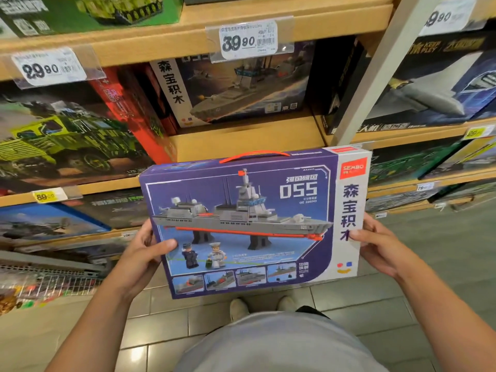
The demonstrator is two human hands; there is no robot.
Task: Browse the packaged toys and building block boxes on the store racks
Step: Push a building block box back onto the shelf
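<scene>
I hold a purple building block box (252, 221) upright in front of me, its face showing a grey warship, the number 055 and a red carry handle on top. My left hand (146, 252) grips its left edge, thumb across the front. My right hand (375, 244) grips the right edge by the white strip with characters. A matching warship box (236, 89) stands on the wooden shelf behind. A green military truck box (67, 132) fills the shelf to the left.
Wooden racks (241, 140) carry price tags, among them 39.90 (247, 40) and 29.80 (48, 67). A white upright post (375, 76) divides the racks; an aircraft box (429, 89) sits to its right. Tiled floor and my shoes (239, 308) lie below.
</scene>
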